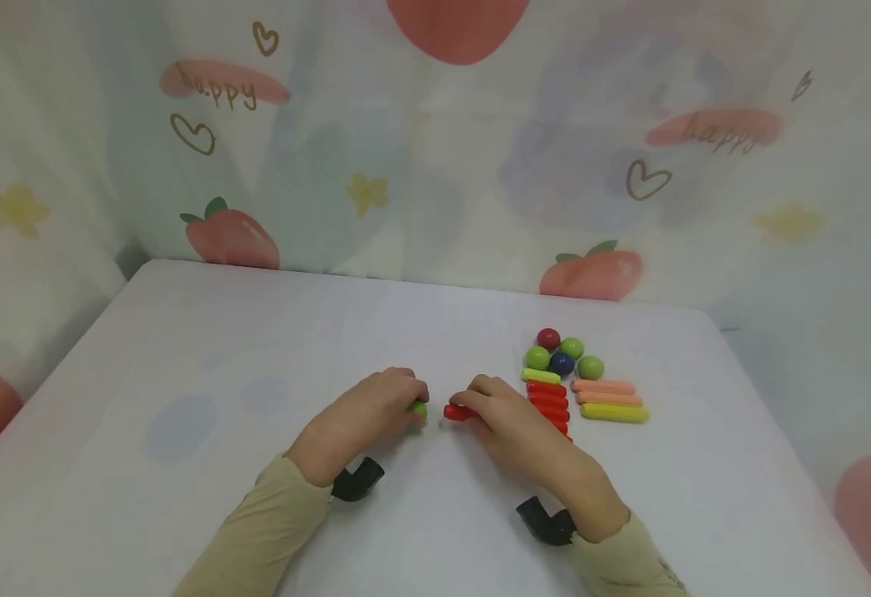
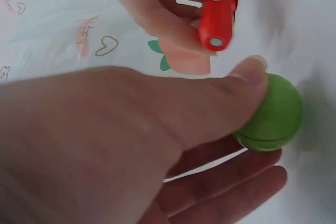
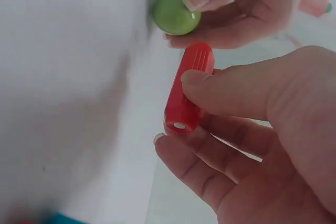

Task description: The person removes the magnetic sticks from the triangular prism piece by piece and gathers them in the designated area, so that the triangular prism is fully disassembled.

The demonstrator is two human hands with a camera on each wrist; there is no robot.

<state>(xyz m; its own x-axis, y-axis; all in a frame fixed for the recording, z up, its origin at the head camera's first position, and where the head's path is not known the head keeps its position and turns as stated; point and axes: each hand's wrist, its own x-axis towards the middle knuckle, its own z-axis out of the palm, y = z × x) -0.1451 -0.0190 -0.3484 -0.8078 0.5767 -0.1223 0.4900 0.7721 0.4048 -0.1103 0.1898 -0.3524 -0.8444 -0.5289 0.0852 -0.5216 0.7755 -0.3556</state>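
Note:
My left hand (image 1: 379, 406) pinches a green ball (image 2: 278, 111) between thumb and fingers, low over the white table. Just to its right, my right hand (image 1: 510, 427) holds a short red rod (image 3: 189, 90) between thumb and fingertips. A pale round metal-like spot shows in the rod's end. In the head view the rod's left tip points toward the ball, with a small gap between them. The right wrist view shows the rod tilted, its far end just below the ball.
Right of my right hand lie several red rods (image 1: 547, 402) in a row, a short yellow-green rod (image 1: 541, 376), two peach rods (image 1: 603, 387) and a yellow rod (image 1: 615, 413). Behind them sit several balls (image 1: 562, 363), green, dark red and blue. A printed curtain (image 1: 435, 166) hangs behind the table (image 1: 294, 315).

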